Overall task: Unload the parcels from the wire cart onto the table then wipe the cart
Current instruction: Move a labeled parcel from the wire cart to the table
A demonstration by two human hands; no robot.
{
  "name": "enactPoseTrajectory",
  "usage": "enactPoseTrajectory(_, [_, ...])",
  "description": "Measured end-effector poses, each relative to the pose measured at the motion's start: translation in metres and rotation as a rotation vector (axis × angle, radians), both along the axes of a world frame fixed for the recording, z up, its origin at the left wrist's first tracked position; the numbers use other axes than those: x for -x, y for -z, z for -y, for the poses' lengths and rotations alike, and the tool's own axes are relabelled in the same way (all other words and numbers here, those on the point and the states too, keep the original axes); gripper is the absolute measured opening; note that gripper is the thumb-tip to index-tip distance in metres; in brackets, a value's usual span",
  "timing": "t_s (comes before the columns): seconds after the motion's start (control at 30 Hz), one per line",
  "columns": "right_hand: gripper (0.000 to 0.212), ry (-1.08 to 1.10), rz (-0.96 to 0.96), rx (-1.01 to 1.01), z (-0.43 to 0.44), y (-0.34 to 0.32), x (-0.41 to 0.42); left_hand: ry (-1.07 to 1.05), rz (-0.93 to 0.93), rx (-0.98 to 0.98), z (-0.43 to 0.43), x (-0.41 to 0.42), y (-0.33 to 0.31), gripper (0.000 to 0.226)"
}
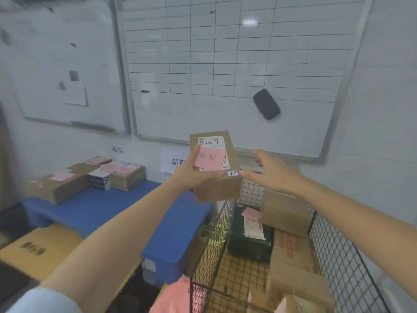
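The left hand point(191, 175) grips a parcel point(214, 190) from its left side, with the thumb on its pink note. The right hand point(273, 170), fingers relaxed and holding nothing, is just right of it. Below the grip is the cart point(338, 256), holding more boxes point(291, 249). Down-left is the table point(126, 206) with stacked parcels point(67, 184).

Two whiteboards hang on the wall: the left whiteboard point(65, 64) at 10 o'clock and the right whiteboard point(237, 64) at 12, which bears one black eraser point(266, 104). Below are two signs, a bare sign point(117, 149) and a paper sign point(171, 161).

The blue desk point(101, 206) at 9 o'clock carries four parcels, as far as the blur allows:
- a long brown parcel point(61, 188)
- a flat brown parcel point(83, 167)
- a black-and-white parcel point(99, 179)
- a squat brown parcel point(129, 179)

Two hands show. The left hand point(191, 175) grips one held parcel point(218, 190); the right hand point(270, 170) holds none.

The wire cart point(338, 251) at 4 o'clock holds at least four:
- a green parcel point(248, 242)
- a far brown parcel point(285, 211)
- a printed brown parcel point(291, 251)
- a near brown parcel point(300, 288)

One yellow carton point(38, 247) lies at 8 o'clock.
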State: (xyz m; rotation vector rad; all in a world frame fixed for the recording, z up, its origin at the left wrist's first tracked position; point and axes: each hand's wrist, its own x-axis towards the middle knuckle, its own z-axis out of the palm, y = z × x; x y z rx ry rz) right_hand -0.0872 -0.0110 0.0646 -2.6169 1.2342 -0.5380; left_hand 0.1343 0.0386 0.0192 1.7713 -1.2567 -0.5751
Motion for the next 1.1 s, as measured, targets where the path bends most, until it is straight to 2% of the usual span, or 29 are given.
enactPoseTrajectory(0.2, [0.083,-0.010,0.037,-0.053,-0.003,0.006,-0.107,0.016,0.037,-0.034,-0.010,-0.105,-0.001,0.125])
enactPoseTrajectory(0.3, [0.085,-0.003,0.017,-0.075,-0.002,0.014,-0.161,0.040,0.002,-0.045,-0.007,-0.154,0.013,0.114])
enactPoseTrajectory(0.47, [0.085,0.005,-0.005,-0.120,0.001,0.031,-0.235,0.093,-0.024,-0.072,0.001,-0.214,0.045,0.112])
enactPoseTrajectory(0.6, [0.081,0.000,-0.005,-0.161,0.013,0.052,-0.264,0.110,-0.077,-0.111,0.024,-0.241,0.068,0.114])
enactPoseTrajectory(0.8, [0.091,0.025,-0.115,-0.247,0.052,0.097,-0.291,0.122,-0.074,-0.228,0.066,-0.277,0.101,0.116])
enactPoseTrajectory(0.97, [0.070,-0.020,-0.060,-0.288,0.078,0.124,-0.323,0.116,-0.084,-0.276,0.100,-0.302,0.126,0.115])
enactPoseTrajectory(1.1, [0.073,0.035,-0.083,-0.335,0.098,0.144,-0.344,0.170,-0.077,-0.307,0.134,-0.322,0.137,0.116])
